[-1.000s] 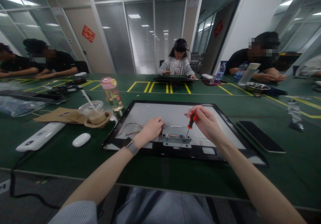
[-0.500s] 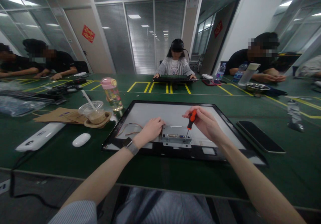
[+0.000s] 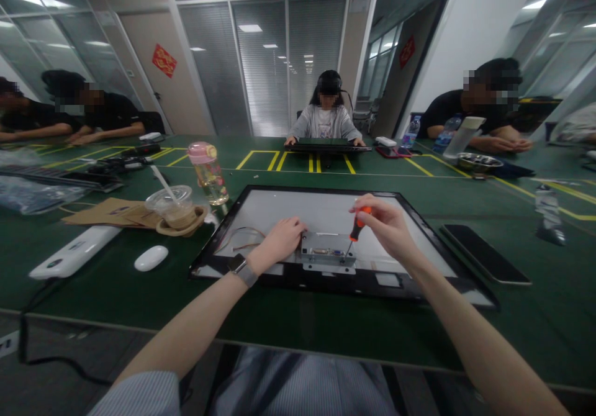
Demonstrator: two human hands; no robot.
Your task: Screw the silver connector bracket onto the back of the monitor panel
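Right hand [image 3: 385, 222], right of centre, grips the screwdriver [image 3: 355, 230], tip at the metal bracket [image 3: 326, 242], lower centre; left hand [image 3: 284, 240] lies by the bracket's left edge, its grip unclear. Keeping shaft aligned and bracket steady should limit slipping.

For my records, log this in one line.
Right hand: holds screwdriver | screwdriver: pointing at metal bracket | left hand: beside metal bracket

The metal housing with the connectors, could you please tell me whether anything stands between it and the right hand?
Only the screwdriver held in the right hand spans the gap, its tip at the right end of the metal housing. Nothing else visible stands between them; the left hand is at the left end.
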